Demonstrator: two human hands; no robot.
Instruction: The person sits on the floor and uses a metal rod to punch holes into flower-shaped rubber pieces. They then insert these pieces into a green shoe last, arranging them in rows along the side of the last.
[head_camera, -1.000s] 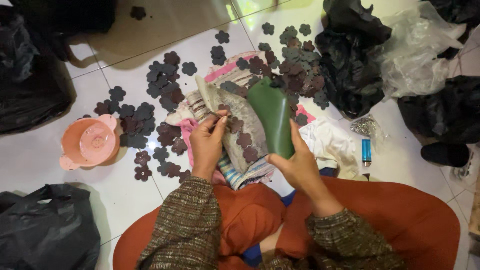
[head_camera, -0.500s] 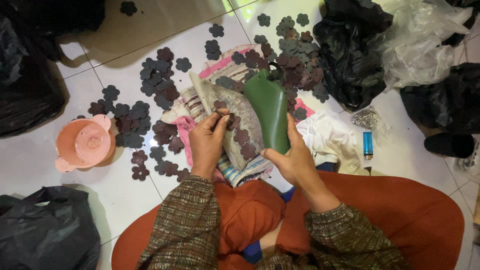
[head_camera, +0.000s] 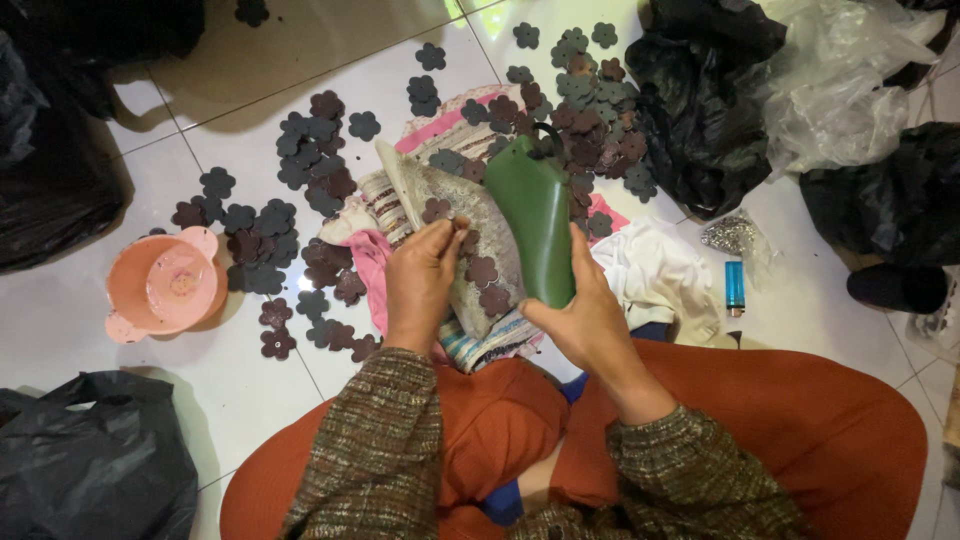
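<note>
My right hand (head_camera: 585, 315) grips the lower end of a green shoe last (head_camera: 535, 220) covered on its left side by a pale patterned upper (head_camera: 455, 225). Several dark brown flower-shaped cutouts (head_camera: 482, 270) sit on that upper. My left hand (head_camera: 420, 280) pinches at one flower cutout (head_camera: 437, 210) near the top of the upper, fingertips closed on it. Both hands are over a pile of striped and pink cloth (head_camera: 400, 200) on the tiled floor.
Many dark flower cutouts (head_camera: 300, 150) lie scattered on the white tiles. A pink plastic bowl (head_camera: 165, 285) stands at left. Black plastic bags (head_camera: 700, 100) and a clear one (head_camera: 840, 90) lie at the top right, another black bag (head_camera: 90, 460) lower left. A blue lighter (head_camera: 735, 285) is at right.
The left hand has moved up the upper toward its top flower. The right hand has kept its hold on the last, which is tilted slightly more upright.
</note>
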